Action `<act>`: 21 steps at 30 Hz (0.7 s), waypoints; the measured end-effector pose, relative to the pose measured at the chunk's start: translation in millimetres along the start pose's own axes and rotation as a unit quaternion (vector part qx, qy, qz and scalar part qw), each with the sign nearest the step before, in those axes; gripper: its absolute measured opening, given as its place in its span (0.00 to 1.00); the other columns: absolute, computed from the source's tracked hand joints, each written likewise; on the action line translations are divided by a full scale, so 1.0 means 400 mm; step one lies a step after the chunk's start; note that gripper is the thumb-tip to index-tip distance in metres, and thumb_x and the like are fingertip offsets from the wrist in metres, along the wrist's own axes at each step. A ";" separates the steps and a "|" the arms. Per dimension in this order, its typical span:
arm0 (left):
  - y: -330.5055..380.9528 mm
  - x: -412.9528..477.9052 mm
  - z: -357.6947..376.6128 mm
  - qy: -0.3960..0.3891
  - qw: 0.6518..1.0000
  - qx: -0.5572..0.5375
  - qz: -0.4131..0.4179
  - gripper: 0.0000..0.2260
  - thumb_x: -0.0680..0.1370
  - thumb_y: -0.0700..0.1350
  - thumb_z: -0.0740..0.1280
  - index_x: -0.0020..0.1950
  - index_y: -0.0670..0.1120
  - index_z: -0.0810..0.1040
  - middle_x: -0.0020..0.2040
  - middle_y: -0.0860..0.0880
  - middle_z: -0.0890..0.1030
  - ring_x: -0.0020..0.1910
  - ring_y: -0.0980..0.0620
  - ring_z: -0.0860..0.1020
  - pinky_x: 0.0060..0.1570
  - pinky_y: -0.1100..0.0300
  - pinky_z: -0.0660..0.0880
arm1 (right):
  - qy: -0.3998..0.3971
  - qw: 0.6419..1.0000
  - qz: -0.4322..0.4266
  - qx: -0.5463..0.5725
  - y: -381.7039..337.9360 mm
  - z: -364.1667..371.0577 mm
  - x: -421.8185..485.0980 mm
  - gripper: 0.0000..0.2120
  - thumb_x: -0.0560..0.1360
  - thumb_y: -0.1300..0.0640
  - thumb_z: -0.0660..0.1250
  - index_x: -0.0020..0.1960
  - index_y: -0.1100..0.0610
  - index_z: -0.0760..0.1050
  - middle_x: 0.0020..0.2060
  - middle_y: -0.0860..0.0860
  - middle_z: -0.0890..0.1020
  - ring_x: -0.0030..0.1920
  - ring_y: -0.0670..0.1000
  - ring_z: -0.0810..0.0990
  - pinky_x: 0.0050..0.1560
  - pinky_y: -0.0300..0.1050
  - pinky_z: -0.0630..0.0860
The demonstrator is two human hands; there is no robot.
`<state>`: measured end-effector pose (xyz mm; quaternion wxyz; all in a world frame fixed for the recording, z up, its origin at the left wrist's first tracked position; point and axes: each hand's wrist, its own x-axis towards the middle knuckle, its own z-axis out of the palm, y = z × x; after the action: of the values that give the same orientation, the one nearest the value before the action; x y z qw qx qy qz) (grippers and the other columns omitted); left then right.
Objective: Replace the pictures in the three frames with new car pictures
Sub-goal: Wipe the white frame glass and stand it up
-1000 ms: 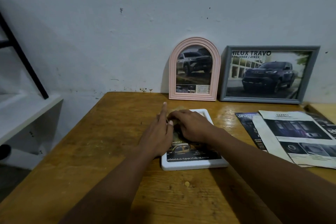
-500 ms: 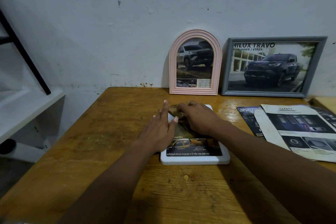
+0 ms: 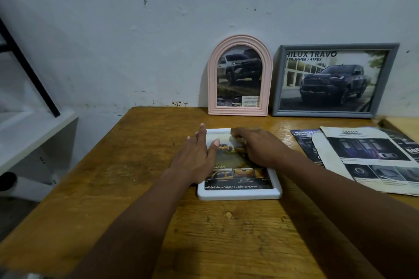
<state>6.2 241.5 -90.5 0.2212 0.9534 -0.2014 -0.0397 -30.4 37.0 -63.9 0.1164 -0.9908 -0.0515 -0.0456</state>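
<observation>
1. White frame (image 3: 240, 195): is lying flat on the wooden table (image 3: 136, 188), near its middle, under both hands.
2. Car picture (image 3: 238, 179): is sitting inside the white frame, showing a yellow vehicle, a row of small photos and a line of print along the near edge.
3. Left hand (image 3: 195, 158): is lying flat with the fingers straight, along the frame's left edge. The thumb is resting on the picture, and the hand is gripping nothing.
4. Right hand (image 3: 260, 149): is resting knuckles-up on the picture's upper right part, fingers bent down at the frame's far edge. Whether they are pinching the paper cannot be told.
5. Pink arched frame (image 3: 212, 88): is leaning upright against the wall (image 3: 158, 41), holding a pickup picture.
6. Grey frame (image 3: 277, 81): is leaning just beside the pink one, holding a dark pickup picture headed "HILUX TRAVO".
7. Brochure pages (image 3: 367, 154): are lying overlapped on the table, right of the white frame.
</observation>
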 end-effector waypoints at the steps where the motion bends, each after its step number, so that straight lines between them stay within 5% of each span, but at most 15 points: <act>1: 0.001 0.001 0.000 0.001 1.000 -0.001 0.001 0.33 0.83 0.66 0.44 0.84 0.52 0.40 0.84 0.47 0.53 0.82 0.42 0.50 0.77 0.44 0.52 | 0.005 1.000 0.017 -0.016 0.003 -0.001 -0.006 0.25 0.76 0.55 0.69 0.70 0.48 0.65 0.64 0.54 0.77 0.59 0.57 0.77 0.52 0.51 0.75; 9: 0.002 0.008 0.007 0.015 1.000 -0.003 -0.005 0.31 0.84 0.63 0.44 0.84 0.51 0.48 0.84 0.49 0.53 0.82 0.42 0.51 0.77 0.44 0.53 | 0.079 0.983 0.121 -0.113 -0.100 0.042 -0.005 0.17 0.77 0.56 0.66 0.63 0.60 0.69 0.54 0.59 0.81 0.55 0.61 0.78 0.54 0.53 0.72; 17: 0.016 0.011 -0.017 0.017 0.998 -0.059 -0.026 0.29 0.85 0.61 0.43 0.84 0.48 0.51 0.82 0.45 0.59 0.81 0.41 0.53 0.76 0.44 0.54 | 0.053 0.981 0.099 0.158 -0.119 0.025 -0.007 0.26 0.75 0.62 0.66 0.72 0.53 0.67 0.59 0.59 0.80 0.61 0.61 0.76 0.59 0.53 0.75; 21: -0.003 0.034 -0.028 0.039 0.997 -0.058 -0.018 0.25 0.85 0.60 0.44 0.75 0.49 0.66 0.69 0.40 0.75 0.73 0.38 0.69 0.70 0.41 0.67 | -0.008 0.989 0.080 0.123 -0.070 0.001 -0.044 0.26 0.78 0.56 0.65 0.74 0.49 0.63 0.64 0.58 0.77 0.63 0.60 0.74 0.58 0.52 0.74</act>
<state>21.1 241.4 -80.6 0.2828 0.9433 -0.1726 -0.0180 -51.0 62.6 -59.6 0.2404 -0.9702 0.0222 -0.0211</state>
